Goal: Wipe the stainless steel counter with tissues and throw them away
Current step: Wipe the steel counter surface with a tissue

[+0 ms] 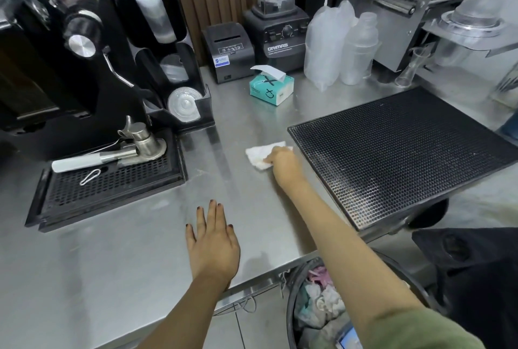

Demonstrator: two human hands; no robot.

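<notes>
The right hand [284,165] is covering the right part of the tissue [256,156]; the near bin [290,318] is running off the bottom edge.

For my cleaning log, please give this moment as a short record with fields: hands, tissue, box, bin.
left hand: flat on the stainless steel counter, holds nothing
right hand: holds a white tissue against the counter, beside the black bar mat
tissue box: teal, one sheet sticking up, in front of the blender
trash bin: under the counter edge, crumpled waste inside
</notes>
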